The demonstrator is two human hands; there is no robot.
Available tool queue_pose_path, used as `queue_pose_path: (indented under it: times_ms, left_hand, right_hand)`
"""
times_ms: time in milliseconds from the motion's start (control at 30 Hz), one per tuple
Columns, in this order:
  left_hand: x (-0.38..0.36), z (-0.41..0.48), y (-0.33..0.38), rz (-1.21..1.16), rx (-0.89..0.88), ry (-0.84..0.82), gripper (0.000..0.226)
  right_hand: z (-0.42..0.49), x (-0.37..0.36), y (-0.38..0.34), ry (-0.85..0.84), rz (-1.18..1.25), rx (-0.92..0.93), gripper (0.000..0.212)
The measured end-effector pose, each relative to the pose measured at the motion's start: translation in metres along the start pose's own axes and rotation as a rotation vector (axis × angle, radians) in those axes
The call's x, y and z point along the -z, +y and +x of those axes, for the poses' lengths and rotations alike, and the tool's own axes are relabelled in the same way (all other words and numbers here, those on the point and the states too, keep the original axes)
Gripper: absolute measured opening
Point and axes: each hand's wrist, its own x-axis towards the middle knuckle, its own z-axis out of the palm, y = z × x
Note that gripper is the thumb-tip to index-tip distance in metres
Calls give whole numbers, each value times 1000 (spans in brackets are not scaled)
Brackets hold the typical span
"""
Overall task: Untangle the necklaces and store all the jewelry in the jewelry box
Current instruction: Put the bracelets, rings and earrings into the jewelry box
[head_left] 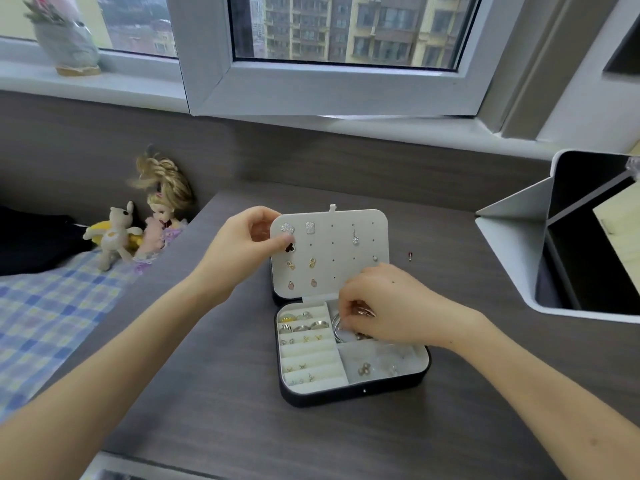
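Observation:
An open black jewelry box (353, 393) with a cream lining sits on the dark wooden desk. Its raised earring panel (343, 251) carries several studs and small pendants. My left hand (242, 247) grips the panel's left edge, thumb near a black clover earring (290, 248). My right hand (384, 306) reaches into the box's upper right compartment, fingers curled and pinching a small gold piece (363, 310) above silver bangles (337, 329). Rings (301, 323) fill the slots at left. Small earrings (365, 368) lie in the lower right compartment.
A tiny red item (410, 255) lies on the desk right of the box. A white organizer with dark compartments (568, 251) stands at right. A doll (162, 216) and plush toy (112, 233) rest at left on a checked blanket. The window sill runs behind.

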Motion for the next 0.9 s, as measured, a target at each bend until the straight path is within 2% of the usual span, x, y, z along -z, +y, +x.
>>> queue_pose_path:
  times_ms: [100,233,333,433,567,700,900]
  left_hand:
    - [-1,6,3,52,-2,13,11]
    - [-6,13,11,136,-43,38,8]
    - [-12,18,20,202,-82,45,5]
    - [-18,21,27,313,-125,12,5]
    - [-24,22,33,451,-187,-19,6]
    - [-28,19,33,456,-215,3,5]
    - [-32,15,31,420,-226,38,7]
  right_hand:
    - [-6,13,-1,65,316,-128,12]
    - [6,17,-1,338,503,-265,15]
    - [19,15,-1,516,455,-372,13]
    - [29,16,-7,612,400,-426,12]
    - [39,16,-13,596,348,-510,16]
    - [46,14,-14,585,302,-587,19]
    - [45,6,-24,753,271,-591,13]
